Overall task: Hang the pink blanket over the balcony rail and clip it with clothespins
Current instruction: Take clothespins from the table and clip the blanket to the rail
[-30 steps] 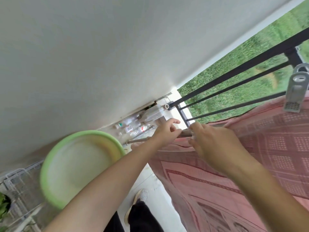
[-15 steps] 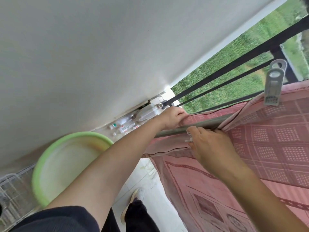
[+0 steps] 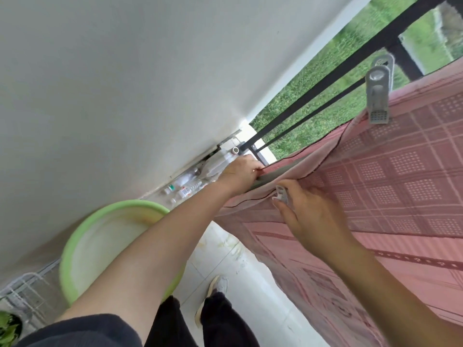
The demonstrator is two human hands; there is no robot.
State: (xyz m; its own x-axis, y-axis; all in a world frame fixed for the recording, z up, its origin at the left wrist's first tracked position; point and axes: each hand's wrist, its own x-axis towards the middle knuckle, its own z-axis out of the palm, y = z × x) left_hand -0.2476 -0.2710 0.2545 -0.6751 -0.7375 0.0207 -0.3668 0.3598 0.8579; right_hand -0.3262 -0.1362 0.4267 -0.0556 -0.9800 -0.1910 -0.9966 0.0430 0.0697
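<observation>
The pink checked blanket (image 3: pixel 390 186) hangs over the grey balcony rail (image 3: pixel 269 177), which shows bare only in a short stretch between my hands. My left hand (image 3: pixel 241 172) grips the blanket's far edge on the rail near the wall. My right hand (image 3: pixel 308 209) holds a white clothespin (image 3: pixel 281 194) against the blanket just below the rail. A large grey clothespin (image 3: pixel 378 96) is clipped on the blanket's top edge at the upper right.
A green plastic basin (image 3: pixel 75 246) sits on the tiled floor under my left arm. Several bottles (image 3: pixel 185 187) lie in the corner by the white wall. Black railing bars (image 3: pixel 313 96) run beyond the blanket, with grass outside. A wire rack (image 3: pixel 27 294) stands lower left.
My left hand pulled the blanket's edge further along the rail toward the wall. My right hand dropped slightly below the rail and the white clothespin in it came into sight.
</observation>
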